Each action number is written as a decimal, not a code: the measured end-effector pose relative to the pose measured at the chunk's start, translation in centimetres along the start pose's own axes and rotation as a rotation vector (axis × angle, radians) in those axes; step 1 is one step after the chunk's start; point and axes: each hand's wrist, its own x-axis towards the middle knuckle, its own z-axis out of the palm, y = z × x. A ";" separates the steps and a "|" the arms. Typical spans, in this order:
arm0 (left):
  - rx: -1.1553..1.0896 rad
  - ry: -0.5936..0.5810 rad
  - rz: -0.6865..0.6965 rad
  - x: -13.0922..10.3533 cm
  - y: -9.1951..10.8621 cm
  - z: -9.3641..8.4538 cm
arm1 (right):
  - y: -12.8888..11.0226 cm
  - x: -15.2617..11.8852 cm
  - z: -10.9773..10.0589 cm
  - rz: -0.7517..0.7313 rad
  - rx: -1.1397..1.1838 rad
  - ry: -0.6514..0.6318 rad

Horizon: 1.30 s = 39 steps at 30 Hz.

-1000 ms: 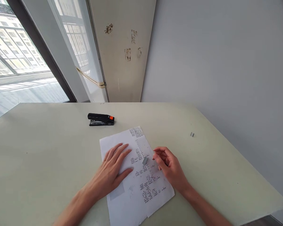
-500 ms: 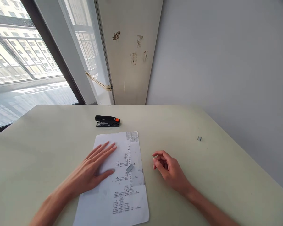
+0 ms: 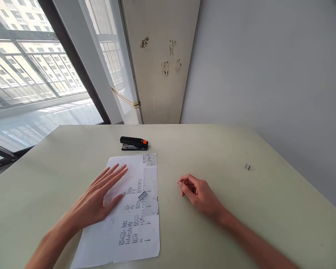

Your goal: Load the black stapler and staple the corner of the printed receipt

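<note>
My left hand (image 3: 100, 196) lies flat with spread fingers on the left part of a white printed sheet (image 3: 100, 246). On the print, right of my left thumb, rests a small grey strip (image 3: 142, 195), which looks like staples. My right hand (image 3: 197, 192) is over the table to the right of the sheet, its fingers curled and thumb against the index finger; whether anything small is inside is hidden. Beyond the sheet's top edge stands a black stapler (image 3: 134, 144) with an orange patch. Another small grey piece (image 3: 248, 167) lies farther right.
The pale green table (image 3: 212, 145) has its far edge near a cream fridge (image 3: 162, 93) with brown marks. A grey wall (image 3: 254, 74) rises on the right. At the left is a large window (image 3: 44, 67).
The sheet, with the grey strip on it, has slid left along with my left hand. My right thumb and fingers have closed together more. The camera view has shifted slightly.
</note>
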 end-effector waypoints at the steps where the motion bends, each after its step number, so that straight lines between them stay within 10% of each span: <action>1: 0.021 0.033 0.028 0.2 0.8 0.0 | 0.0 -0.1 0.0 -0.005 -0.004 -0.002; 7: 0.066 0.178 0.125 4.7 3.5 0.4 | 0.1 0.0 0.1 -0.038 -0.037 0.000; 14: 0.646 0.157 0.160 11.9 -1.0 -0.1 | 0.3 0.0 0.0 -0.059 -0.033 -0.021; 24: 0.768 0.001 0.103 16.6 -2.2 -0.3 | 0.7 0.2 0.0 -0.122 -0.038 -0.010; 33: 0.756 0.081 0.134 14.1 4.8 2.5 | 0.7 0.4 -0.7 -0.041 0.193 0.004; 39: 0.621 -0.128 0.189 12.0 11.3 6.8 | 1.7 1.4 -2.5 -0.050 0.279 0.327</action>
